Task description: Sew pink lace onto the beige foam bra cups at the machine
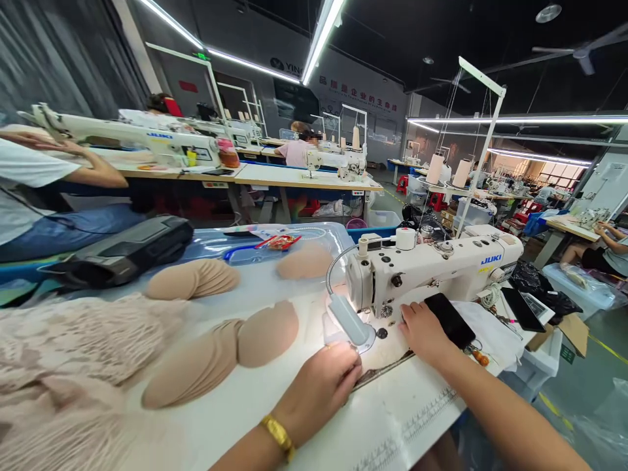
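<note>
My left hand (321, 379), with a gold bracelet (279, 437) on its wrist, is closed on the bed of a white sewing machine (426, 271), just in front of the needle area. Whatever its curled fingers hold is hidden beneath them. Under the machine's arm lies my right hand (424, 330), its fingers stretched over the bed with no object visible in them. A lit grey lamp head (349, 320) covers most of the needle area. To the left, beige oval pads (196, 366) are fanned out on the white tabletop (387, 425), one pad (267, 332) at their end.
Beige lace fabric (73, 340) heaps at the left. Behind are more pads (193, 279), a black bag (127, 252) and blue-handled scissors (243, 250). A black phone (449, 319) lies by my right hand. A thread stand (483, 150) rises behind the machine. A co-worker (49, 183) sits left.
</note>
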`<state>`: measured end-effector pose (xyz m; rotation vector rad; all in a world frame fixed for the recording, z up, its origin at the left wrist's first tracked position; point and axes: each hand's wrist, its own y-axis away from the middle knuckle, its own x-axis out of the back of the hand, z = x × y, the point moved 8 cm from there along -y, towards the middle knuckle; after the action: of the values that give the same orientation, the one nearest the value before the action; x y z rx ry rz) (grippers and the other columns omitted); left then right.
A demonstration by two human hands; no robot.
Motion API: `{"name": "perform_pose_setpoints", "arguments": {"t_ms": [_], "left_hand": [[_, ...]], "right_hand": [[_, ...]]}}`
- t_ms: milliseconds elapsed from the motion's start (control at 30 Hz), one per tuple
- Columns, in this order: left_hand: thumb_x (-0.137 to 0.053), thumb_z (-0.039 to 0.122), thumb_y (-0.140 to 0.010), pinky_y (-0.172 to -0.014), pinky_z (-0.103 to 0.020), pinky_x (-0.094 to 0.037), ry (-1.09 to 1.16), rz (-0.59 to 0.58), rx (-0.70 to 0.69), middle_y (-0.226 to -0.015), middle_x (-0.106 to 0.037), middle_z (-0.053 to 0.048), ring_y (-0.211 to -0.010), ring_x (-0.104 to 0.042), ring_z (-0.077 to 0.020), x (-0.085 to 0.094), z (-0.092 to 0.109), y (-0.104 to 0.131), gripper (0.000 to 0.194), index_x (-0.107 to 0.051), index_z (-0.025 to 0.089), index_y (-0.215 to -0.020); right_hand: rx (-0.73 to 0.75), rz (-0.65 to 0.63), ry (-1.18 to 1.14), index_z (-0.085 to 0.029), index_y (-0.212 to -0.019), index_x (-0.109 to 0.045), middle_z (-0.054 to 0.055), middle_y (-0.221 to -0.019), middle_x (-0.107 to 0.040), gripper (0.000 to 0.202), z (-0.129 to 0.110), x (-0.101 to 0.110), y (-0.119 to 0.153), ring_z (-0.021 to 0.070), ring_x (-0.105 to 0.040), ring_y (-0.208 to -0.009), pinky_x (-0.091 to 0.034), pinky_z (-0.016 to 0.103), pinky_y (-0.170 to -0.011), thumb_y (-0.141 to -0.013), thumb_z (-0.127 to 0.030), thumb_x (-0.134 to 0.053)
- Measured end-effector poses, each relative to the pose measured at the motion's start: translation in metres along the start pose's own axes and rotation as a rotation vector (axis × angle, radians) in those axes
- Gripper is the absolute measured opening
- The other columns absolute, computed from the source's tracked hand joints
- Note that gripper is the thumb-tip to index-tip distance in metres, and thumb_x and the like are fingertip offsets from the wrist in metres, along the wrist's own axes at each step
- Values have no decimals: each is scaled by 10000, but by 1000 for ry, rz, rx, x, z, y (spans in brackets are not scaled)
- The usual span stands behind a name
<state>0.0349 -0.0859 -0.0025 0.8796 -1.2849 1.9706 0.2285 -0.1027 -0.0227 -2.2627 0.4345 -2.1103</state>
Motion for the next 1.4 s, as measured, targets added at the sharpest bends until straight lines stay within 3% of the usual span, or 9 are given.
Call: {"name": "perform_pose_setpoints", "arguments": {"t_ms": [133,267,433,600,933,1033,1133,1233,1400], "left_hand": [[-392,186,-995,-586,-273,-404,1,-12,61,-665,-609,-11,-632,-541,-174,-2,-7,-1,342,-486,211,-667],[-396,192,-982,-613,-276,-411,25,-33,96,-693,-629,-17,-666,-555,-179,-5,-10,-1,324,-532,207,-689],[-417,232,-988,-643,-285,-396,62,-67,171,-714,-636,-23,-704,-561,-187,-11,-17,1,332,-555,200,-687],[-426,283,-993,-690,-297,-396,114,-104,241,-727,-645,-31,-742,-571,-201,-14,-22,4,343,-606,196,-713],[-429,305,-939,-712,-286,-373,185,-164,411,-701,-595,-16,-738,-549,-188,-17,-26,3,321,-594,204,-684],[-451,271,-911,-656,-276,-333,171,-149,528,-654,-514,2,-679,-498,-175,-18,-35,2,289,-496,202,-634],[-469,226,-871,-586,-278,-252,149,-114,670,-604,-392,23,-614,-403,-164,-17,-51,1,279,-361,210,-614],[-502,222,-851,-562,-285,-205,147,-96,758,-582,-313,35,-588,-340,-159,-16,-63,-1,314,-293,218,-616],[-517,226,-862,-569,-281,-254,172,-77,791,-601,-437,16,-600,-398,-169,-14,-63,-4,261,-448,213,-610]], "right_hand": [[-22,-26,4,-128,-1059,-680,185,-1076,-698,198,6,1,7,328,-616,-1063,-436,419,-949,-989,-56,-511],[-12,-32,-61,-147,-1020,-623,158,-1067,-688,206,4,17,19,273,-639,-972,-428,342,-814,-1051,-102,-424],[135,-148,-204,-222,-1013,-553,1,-863,-714,176,-40,30,52,182,-643,-734,-339,269,-625,-1106,-238,-404],[157,-259,-155,-212,-1064,-573,62,-1021,-772,173,-69,21,61,255,-719,-899,-306,294,-646,-1079,-377,-525],[25,-213,9,-217,-1011,-672,45,-938,-803,153,-67,0,44,266,-748,-865,-349,309,-642,-1035,-331,-574],[1,-184,19,-208,-1020,-683,61,-912,-790,182,-50,3,37,269,-731,-853,-383,320,-672,-1054,-306,-534],[-27,-104,41,-158,-1102,-681,158,-1078,-756,190,-28,12,26,339,-679,-1025,-432,381,-826,-1031,-293,-568],[-62,17,-277,-145,-1104,-681,205,-1234,-679,200,-12,20,13,391,-575,-1191,-394,476,-1001,-929,-238,-654],[-130,-47,-759,-197,-999,-679,84,-953,-740,187,-21,-10,-5,279,-677,-914,-519,392,-861,-917,-344,-598]]}}
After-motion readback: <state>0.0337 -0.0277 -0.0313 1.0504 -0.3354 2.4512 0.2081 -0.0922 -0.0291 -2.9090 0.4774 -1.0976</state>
